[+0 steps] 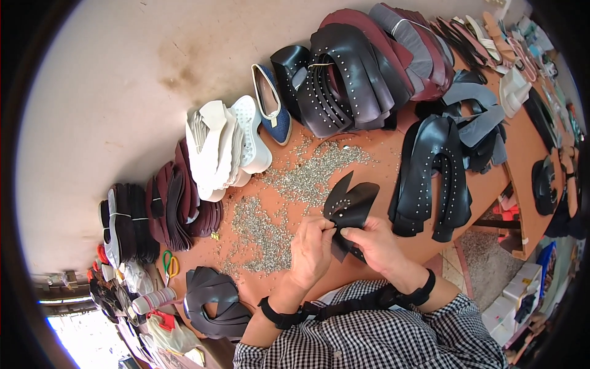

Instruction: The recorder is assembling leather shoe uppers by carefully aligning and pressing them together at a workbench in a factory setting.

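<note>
Between both hands is a black leather shoe upper piece (356, 208), held up over the table with its loose ends spread upward and downward. My left hand (312, 245) pinches its left edge with closed fingers. On the other side my right hand (376, 245) grips it, thumb lying on the black surface. A few small metal studs show on the piece. Loose silvery studs (310, 175) are scattered beyond my hands, with another spread of studs (261, 237) to the left. Whether a stud sits between my fingertips is too small to make out.
Studded black uppers (433, 166) lie at the right, with a larger stack (353, 67) behind. Plain black pieces (212, 298) lie at the left near scissors (171, 264). A blue shoe (273, 111), white soles (249, 135) and maroon bundles (172, 209) line the wall side of the orange table (375, 144).
</note>
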